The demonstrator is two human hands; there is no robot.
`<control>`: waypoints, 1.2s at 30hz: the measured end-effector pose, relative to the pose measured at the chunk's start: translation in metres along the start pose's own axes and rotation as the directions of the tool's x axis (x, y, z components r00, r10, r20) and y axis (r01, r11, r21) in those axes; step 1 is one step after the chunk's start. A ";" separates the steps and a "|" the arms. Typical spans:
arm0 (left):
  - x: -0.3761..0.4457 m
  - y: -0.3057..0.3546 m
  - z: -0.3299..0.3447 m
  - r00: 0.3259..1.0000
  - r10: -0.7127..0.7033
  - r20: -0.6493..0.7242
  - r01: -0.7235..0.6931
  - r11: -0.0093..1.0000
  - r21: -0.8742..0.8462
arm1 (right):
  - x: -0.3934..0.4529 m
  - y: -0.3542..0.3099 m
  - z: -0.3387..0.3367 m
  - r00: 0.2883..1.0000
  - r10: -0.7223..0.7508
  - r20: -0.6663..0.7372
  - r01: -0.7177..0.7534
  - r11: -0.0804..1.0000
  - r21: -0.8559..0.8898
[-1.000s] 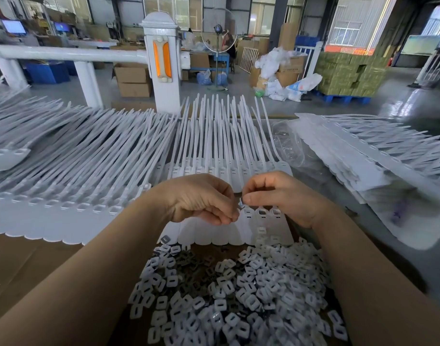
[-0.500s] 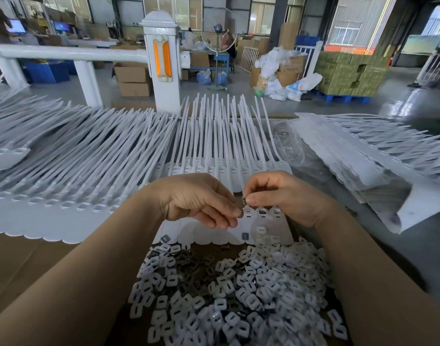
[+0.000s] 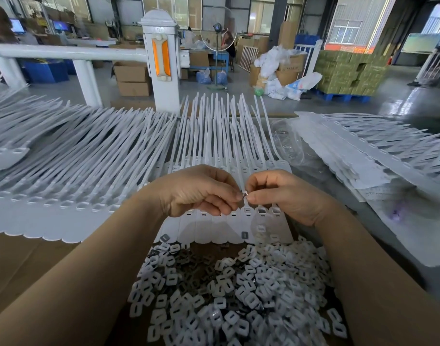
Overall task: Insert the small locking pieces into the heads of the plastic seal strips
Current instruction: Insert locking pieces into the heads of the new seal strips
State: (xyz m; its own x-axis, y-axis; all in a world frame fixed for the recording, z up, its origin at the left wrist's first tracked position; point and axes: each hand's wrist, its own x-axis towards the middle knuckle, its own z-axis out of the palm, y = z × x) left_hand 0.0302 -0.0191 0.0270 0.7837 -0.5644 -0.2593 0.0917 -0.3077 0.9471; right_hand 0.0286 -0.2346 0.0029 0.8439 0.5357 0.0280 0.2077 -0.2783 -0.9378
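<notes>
Both hands meet just above a joined row of flat white plastic seal strips (image 3: 223,146) lying on the cardboard-covered surface (image 3: 19,260). The left hand (image 3: 199,193) has its fingers curled, thumb and forefinger tips pressed together on a tiny shiny locking piece (image 3: 244,193). The right hand (image 3: 283,196) comes in from the other side, its thumb and forefinger pinching the same small piece, the remaining fingers folded under. The piece sits between the two sets of fingertips, right over the strip heads (image 3: 261,211), whose rectangular openings show just below the right fingers; whether it touches a head I cannot tell.

Nearer the person, between the forearms, lies a heap of small white plastic square caps with slots (image 3: 238,295), mixed with darker grey metal inserts (image 3: 189,268). One dark insert lies on the strip tags near the heap's far edge.

To the left, a broad fan of more white seal strips (image 3: 76,158) spreads across the surface. To the right, another stack of white strips (image 3: 363,156) rests on clear plastic wrapping (image 3: 288,146). Beyond stands a white post with an orange reflector (image 3: 161,58).
</notes>
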 end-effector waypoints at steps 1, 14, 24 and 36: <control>0.000 0.000 0.000 1.000 0.009 -0.005 -0.009 1.000 -0.004 | 0.000 0.000 0.000 1.000 0.001 0.001 -0.001 1.000 0.001; 0.002 0.001 0.001 0.998 0.035 -0.046 -0.033 0.999 0.026 | 0.000 -0.001 0.001 0.998 -0.009 -0.058 0.008 1.000 -0.017; 0.009 -0.001 0.006 0.992 0.081 -0.094 -0.083 0.996 -0.016 | 0.002 0.000 -0.001 0.988 -0.002 -0.156 0.004 1.000 0.013; 0.042 -0.006 0.056 0.962 0.121 -0.245 -0.012 0.914 0.405 | 0.014 0.015 -0.006 0.777 0.270 -0.568 -0.193 0.962 0.194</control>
State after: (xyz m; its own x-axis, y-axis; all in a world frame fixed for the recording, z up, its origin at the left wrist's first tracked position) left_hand 0.0286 -0.0841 0.0000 0.9153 -0.3928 -0.0889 -0.1740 -0.5849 0.7923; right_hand 0.0461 -0.2359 -0.0089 0.9931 -0.1115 -0.0353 -0.0589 -0.2163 -0.9745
